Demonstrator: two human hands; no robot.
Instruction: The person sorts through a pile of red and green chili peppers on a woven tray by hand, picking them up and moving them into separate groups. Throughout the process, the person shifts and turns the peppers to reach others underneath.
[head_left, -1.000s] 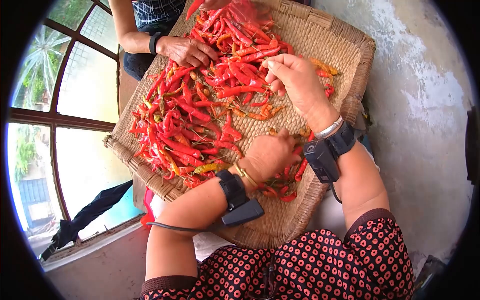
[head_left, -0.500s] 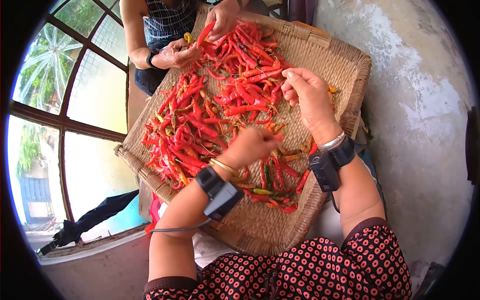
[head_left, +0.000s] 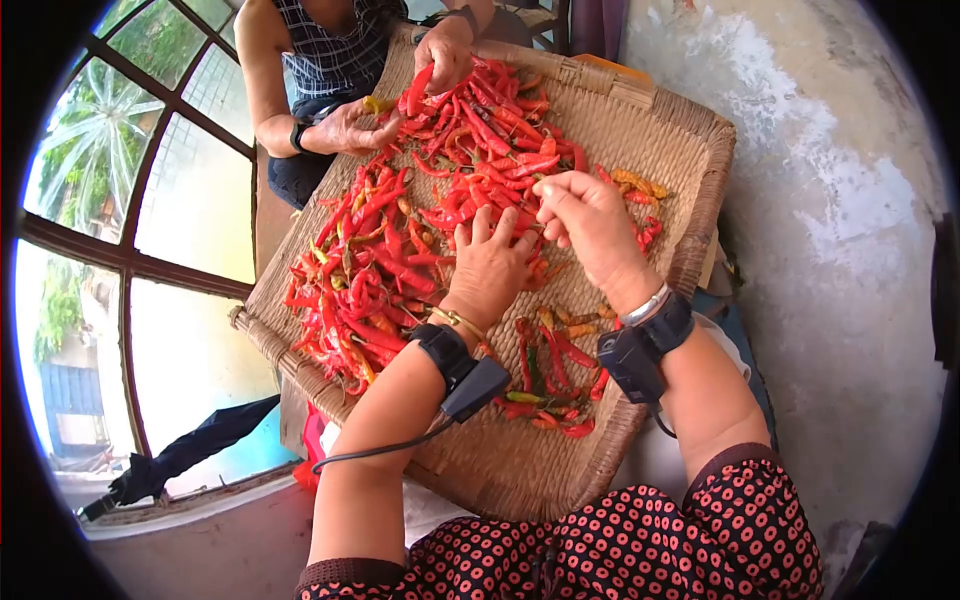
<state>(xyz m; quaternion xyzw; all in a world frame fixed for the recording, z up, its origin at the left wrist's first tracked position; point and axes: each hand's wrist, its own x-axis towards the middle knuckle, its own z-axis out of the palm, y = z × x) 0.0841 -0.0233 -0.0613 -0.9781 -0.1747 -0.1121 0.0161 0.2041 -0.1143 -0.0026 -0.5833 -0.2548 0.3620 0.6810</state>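
Many red chili peppers (head_left: 388, 262) are heaped across a woven basket tray (head_left: 690, 180). My left hand (head_left: 492, 262), wearing a gold bracelet, reaches over the middle of the heap with its fingers spread, the tips at the peppers. To its right is my right hand (head_left: 590, 232), raised a little above the tray. Its thumb and forefinger are pinched together, and what they hold, if anything, is too small to make out. A smaller group of red, green and orange chilies (head_left: 550, 365) lies nearer me in the tray.
Across the tray, a co-worker's hands (head_left: 365, 128) hold a red chili (head_left: 418, 90). Yellowish chilies (head_left: 638, 184) lie along the right side. A folded black umbrella (head_left: 190, 450) leans by the window on the left. A patchy concrete floor (head_left: 800, 200) is on the right.
My left hand has moved up and slightly left from the lower chilies onto the heap, and its fingers have spread. My right hand has shifted left and slightly down, still pinched.
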